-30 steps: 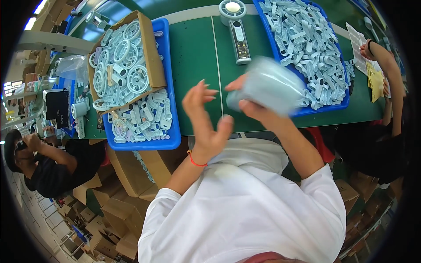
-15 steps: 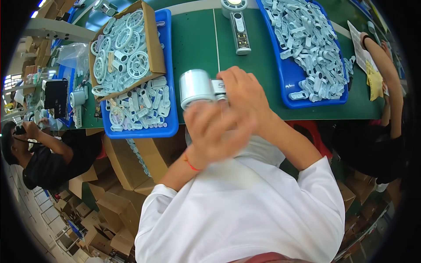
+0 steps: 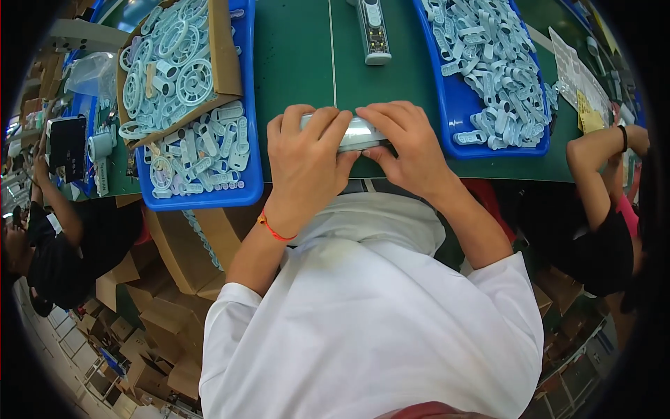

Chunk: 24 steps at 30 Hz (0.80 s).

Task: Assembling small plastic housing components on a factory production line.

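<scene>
A pale grey handheld fan body [image 3: 359, 134] lies crosswise at the table's near edge, gripped between my two hands. My left hand [image 3: 306, 155] wraps over its left end, hiding most of that part. The fingers of my right hand [image 3: 410, 143] curl over the right end, with the thumb underneath. Between the hands only a short, shiny, rounded stretch of casing shows. Farther up the green table lies another fan handle [image 3: 375, 35] with its circuit board exposed; its upper end is cut off by the picture's edge.
To the left, a blue tray [image 3: 202, 201] holds small pale parts and a cardboard box [image 3: 227, 52] of spoked rings. Another blue tray [image 3: 460, 148] on the right is heaped with small casings. Co-workers sit at both sides. Cartons [image 3: 174, 328] crowd the floor at lower left.
The fan's round head was visible at the left and is now covered by my left hand. That hand, blurred before, has moved up onto the body. The view has shifted slightly.
</scene>
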Available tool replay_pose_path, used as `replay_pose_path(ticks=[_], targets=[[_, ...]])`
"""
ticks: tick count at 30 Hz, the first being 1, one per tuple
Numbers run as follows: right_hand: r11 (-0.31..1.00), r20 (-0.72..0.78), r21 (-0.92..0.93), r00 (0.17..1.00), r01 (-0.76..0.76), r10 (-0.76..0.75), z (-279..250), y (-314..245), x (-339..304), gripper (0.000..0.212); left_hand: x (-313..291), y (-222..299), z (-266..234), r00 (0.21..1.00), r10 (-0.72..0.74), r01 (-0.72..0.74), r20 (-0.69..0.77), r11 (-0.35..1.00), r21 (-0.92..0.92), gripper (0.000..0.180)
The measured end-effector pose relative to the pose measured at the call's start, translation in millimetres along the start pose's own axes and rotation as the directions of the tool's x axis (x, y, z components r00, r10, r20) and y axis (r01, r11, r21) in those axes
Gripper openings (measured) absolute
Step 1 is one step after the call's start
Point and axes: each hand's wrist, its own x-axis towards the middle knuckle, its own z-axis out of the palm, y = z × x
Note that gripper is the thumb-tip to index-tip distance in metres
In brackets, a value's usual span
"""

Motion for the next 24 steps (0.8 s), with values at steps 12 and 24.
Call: replay_pose_path(ticks=[12,24], targets=[[0.98,-0.06,0.198,0.998,-0.001,0.013,-32,-30,16,0.042,11,26,14,0.887,-0.434,0.182,0.156,0.017,-0.983,0.06],[0.781,-0.036,-0.622,0.998,-0.056,0.043,-92,74,23,0.026,114,-20,-24,0.854,-0.518,0.296,-0.049,0.561,-0.773,0.06]])
